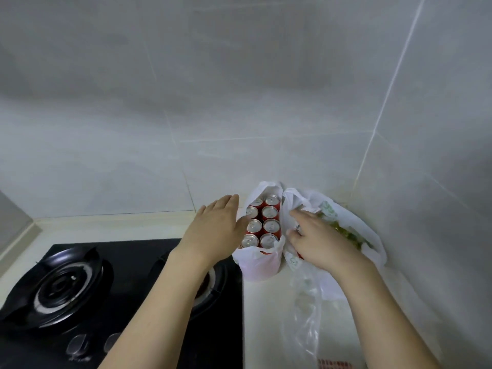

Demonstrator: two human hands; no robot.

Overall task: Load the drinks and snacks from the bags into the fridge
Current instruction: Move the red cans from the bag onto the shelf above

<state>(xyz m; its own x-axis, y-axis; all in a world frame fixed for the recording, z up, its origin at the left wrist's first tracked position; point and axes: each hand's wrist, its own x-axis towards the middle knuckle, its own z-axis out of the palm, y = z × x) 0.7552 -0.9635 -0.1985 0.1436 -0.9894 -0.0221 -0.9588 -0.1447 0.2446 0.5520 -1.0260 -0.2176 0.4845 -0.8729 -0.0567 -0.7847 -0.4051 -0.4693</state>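
Observation:
Two white plastic bags stand in the counter's back right corner. The left bag (262, 263) holds several red drink cans (269, 225) standing upright in two rows, silver tops showing. The right bag (351, 222) holds green snack packets seen through the plastic. My left hand (218, 230) hovers flat with fingers apart at the left edge of the can bag, thumb by the cans. My right hand (316, 241) reaches into the mouth of the right bag, fingers spread and pressing on the plastic; whether it grips anything is hidden.
A black glass gas hob (119, 302) with two burners fills the counter to the left, its edge touching the can bag. Loose clear plastic (303, 323) trails toward me on the pale counter. Grey tiled walls close the corner behind and to the right.

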